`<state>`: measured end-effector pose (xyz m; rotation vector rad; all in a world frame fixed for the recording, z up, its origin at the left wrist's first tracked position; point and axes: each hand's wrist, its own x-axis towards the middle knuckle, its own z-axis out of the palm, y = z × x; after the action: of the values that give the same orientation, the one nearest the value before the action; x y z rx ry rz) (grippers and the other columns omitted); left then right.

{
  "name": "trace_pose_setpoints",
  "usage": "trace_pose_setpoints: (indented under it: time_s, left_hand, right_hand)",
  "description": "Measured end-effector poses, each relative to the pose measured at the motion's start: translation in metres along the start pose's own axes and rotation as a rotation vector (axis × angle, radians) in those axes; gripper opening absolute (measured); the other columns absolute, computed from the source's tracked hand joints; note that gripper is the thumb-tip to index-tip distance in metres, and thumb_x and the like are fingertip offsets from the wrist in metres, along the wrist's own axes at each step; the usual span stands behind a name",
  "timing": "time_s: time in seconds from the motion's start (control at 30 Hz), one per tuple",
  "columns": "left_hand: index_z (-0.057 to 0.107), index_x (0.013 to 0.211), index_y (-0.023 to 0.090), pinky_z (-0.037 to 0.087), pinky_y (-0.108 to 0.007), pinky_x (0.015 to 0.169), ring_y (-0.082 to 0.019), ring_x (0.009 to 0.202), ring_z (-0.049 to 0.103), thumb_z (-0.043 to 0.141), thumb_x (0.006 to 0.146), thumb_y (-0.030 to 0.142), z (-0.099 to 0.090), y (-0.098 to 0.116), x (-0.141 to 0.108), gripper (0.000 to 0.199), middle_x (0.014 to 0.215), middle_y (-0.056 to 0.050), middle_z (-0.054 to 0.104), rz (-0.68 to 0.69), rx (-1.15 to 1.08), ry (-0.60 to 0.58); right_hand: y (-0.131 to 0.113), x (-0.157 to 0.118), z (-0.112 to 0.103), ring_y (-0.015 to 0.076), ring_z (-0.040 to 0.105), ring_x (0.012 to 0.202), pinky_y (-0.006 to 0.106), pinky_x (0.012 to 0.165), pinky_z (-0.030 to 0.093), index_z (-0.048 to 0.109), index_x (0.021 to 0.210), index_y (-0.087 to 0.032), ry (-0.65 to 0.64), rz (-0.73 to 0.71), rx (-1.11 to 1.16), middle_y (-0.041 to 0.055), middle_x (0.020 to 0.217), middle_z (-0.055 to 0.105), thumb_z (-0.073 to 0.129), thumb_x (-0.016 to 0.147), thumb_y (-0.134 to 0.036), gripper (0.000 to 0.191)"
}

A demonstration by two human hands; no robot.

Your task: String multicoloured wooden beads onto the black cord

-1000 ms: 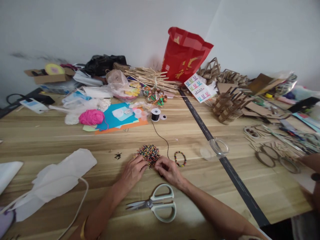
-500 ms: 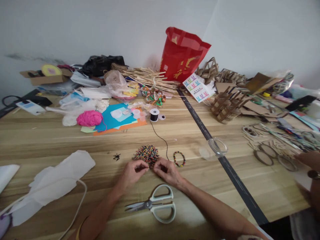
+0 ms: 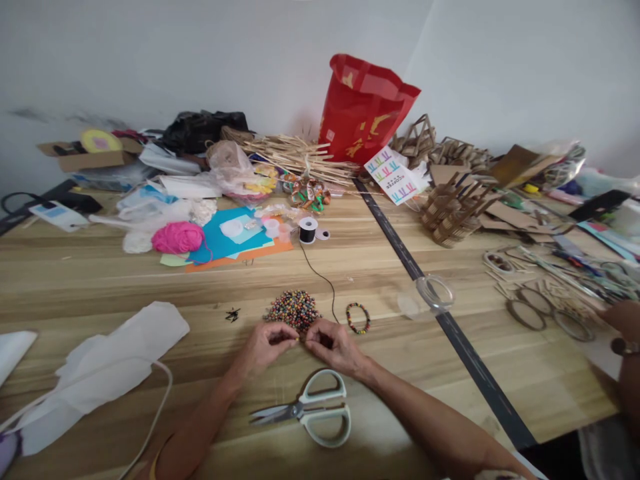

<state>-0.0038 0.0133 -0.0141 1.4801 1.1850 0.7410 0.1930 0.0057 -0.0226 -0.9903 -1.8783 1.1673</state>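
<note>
At the near edge of a pile of small multicoloured beads (image 3: pixel 293 308), my two hands almost meet. My left hand (image 3: pixel 267 347) is closed in a pinch on a tiny yellowish bead (image 3: pixel 298 339). Thumb and finger of my right hand (image 3: pixel 336 347) are pressed together on the black cord (image 3: pixel 320 273), whose end is too small to make out. That cord runs back from a white-rimmed spool (image 3: pixel 308 231) and passes behind my right hand. A finished-looking beaded bracelet (image 3: pixel 359 319) lies just right of it. White-handled scissors (image 3: pixel 305 410) rest, blades apart, nearer to me.
Short black snippets (image 3: pixel 233 314) lie left of the beads. Clear plastic rings (image 3: pixel 435 293) sit on the dark table strip. Pink yarn (image 3: pixel 178 237), blue paper (image 3: pixel 213 247), a red bag (image 3: pixel 367 110) and small woven baskets (image 3: pixel 445 213) stand behind. Another person's hand (image 3: pixel 623 320) is at right.
The yellowish bead now shows at my left fingertips. Both hands have stayed in nearly the same place beside the bead pile.
</note>
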Motion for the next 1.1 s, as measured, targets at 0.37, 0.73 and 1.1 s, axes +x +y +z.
trace_pose_setpoints:
  time_s: [0.37,0.73,1.1]
  left_hand:
    - [0.073,0.075,0.013,0.049,-0.026,0.068,-0.019,0.071,0.066,0.063,0.070,0.020,-0.0012,0.0034,-0.0013,0.013,0.076,-0.007,0.075,0.062,0.091,-0.036]
    - [0.072,0.072,0.013,0.048,-0.025,0.066,-0.019,0.069,0.065,0.064,0.068,0.020,-0.0006,0.0027,-0.0018,0.011,0.073,-0.006,0.074,0.014,0.051,-0.035]
    - [0.071,0.071,0.013,0.048,-0.025,0.066,-0.018,0.068,0.064,0.064,0.068,0.020,0.0001,0.0048,-0.0021,0.010,0.072,-0.006,0.073,0.018,0.061,-0.045]
  right_hand:
    - [-0.0027,0.0013,-0.0008,0.0099,0.047,0.059,0.019,0.053,0.035,0.060,0.074,-0.015,-0.002,0.010,-0.025,-0.0002,0.066,0.053,0.057,0.081,-0.021,0.011]
    - [0.0002,0.0000,-0.0002,0.0100,0.048,0.060,0.019,0.055,0.036,0.060,0.076,-0.015,-0.015,-0.005,-0.027,0.0000,0.068,0.054,0.057,0.083,-0.022,0.011]
    - [0.0002,0.0004,0.0005,0.0101,0.048,0.060,0.020,0.056,0.037,0.060,0.075,-0.015,-0.022,0.001,-0.036,-0.0001,0.067,0.054,0.057,0.082,-0.022,0.011]
